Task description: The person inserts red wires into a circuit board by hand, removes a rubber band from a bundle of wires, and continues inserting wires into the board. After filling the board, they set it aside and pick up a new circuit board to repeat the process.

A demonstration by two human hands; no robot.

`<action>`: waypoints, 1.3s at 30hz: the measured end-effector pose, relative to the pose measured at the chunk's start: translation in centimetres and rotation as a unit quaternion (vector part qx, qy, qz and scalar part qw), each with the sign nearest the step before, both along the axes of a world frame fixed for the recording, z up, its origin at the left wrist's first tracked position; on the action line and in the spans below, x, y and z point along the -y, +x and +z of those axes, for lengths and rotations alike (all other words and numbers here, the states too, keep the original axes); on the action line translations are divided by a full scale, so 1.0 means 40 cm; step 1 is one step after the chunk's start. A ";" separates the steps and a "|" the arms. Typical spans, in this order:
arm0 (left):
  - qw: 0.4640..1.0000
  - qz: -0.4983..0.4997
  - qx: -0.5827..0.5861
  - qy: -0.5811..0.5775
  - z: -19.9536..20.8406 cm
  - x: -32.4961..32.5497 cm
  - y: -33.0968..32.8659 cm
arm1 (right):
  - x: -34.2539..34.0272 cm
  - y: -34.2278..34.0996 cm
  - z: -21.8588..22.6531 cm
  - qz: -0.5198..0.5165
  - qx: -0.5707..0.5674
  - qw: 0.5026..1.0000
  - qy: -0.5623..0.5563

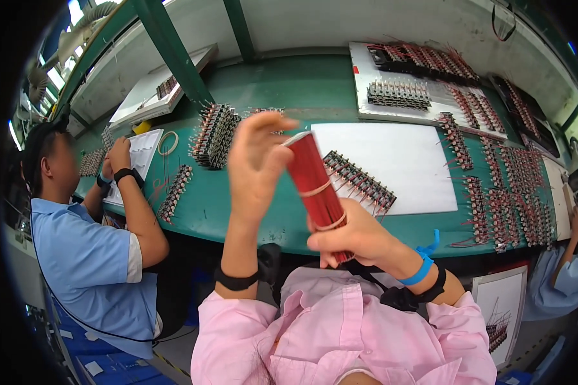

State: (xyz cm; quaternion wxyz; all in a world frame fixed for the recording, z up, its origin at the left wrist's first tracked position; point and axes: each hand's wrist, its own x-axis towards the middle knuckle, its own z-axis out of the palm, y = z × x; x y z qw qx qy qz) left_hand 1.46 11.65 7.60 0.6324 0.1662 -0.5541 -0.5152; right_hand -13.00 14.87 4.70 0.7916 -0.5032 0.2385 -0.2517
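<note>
My right hand (361, 235) is wrapped round the lower end of a bundle of red wires (313, 178), bound with two pale bands and held tilted over the table's front edge. Beside its upper end is my left hand (258, 151), fingers raised, apart and a little blurred. The left thumb is close to the bundle's top; whether they touch, I cannot tell. Just beyond the bundle, a strip of small circuit boards with red wires (361, 182) lies slantwise on a white sheet (417, 173).
A thick stack of board strips (213, 136) stands left of my left hand. Many wired strips (514, 192) cover the right of the green table (282, 83). A white panel (359, 96) bears more at the back. A person in blue (93, 237) works at the left, another (562, 276) far right.
</note>
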 end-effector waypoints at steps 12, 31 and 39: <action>0.707 0.425 0.466 -0.319 -0.077 -0.024 0.011 | 0.044 0.035 -0.028 -0.170 -0.009 0.985 0.029; 0.941 0.031 0.331 0.061 -0.014 -0.027 0.148 | 0.046 -0.008 0.002 -0.048 -0.014 0.995 0.090; 0.999 -0.001 -0.004 0.044 0.000 -0.047 0.196 | 0.037 0.017 0.008 0.043 -0.158 0.959 -0.231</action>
